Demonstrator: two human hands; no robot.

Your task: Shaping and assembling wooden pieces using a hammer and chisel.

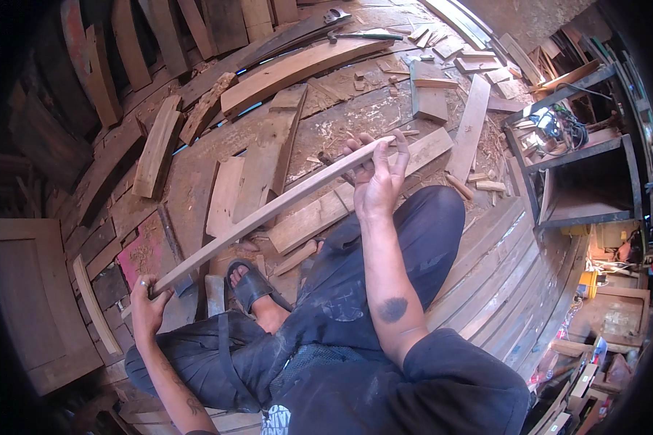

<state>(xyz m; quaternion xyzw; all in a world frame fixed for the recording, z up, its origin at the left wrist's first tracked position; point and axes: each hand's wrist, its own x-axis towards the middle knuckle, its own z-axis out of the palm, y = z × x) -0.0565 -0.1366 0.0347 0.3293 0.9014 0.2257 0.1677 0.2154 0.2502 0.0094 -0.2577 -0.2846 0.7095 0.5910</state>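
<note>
A long, narrow wooden strip (261, 217) slants across my lap, its right end higher in the picture than its left. My left hand (149, 310) is closed round the lower left end. Up at the far right end, my right hand (379, 176) grips the strip between thumb and fingers. A thin, pointed piece shows beside those fingertips, too small to name. Beneath the strip, a thick wooden board (319, 216) lies on the floor, running toward my right knee. My sandalled foot (251, 286) rests just below the strip's middle.
Wood shavings and offcuts litter the plank floor (348, 94). A hammer (366, 36) lies on planks at the back. Curved boards (305, 71) and upright planks (127, 43) stand far left. A metal-framed shelf (580, 152) is at the right, a panelled wooden door (33, 290) at the left.
</note>
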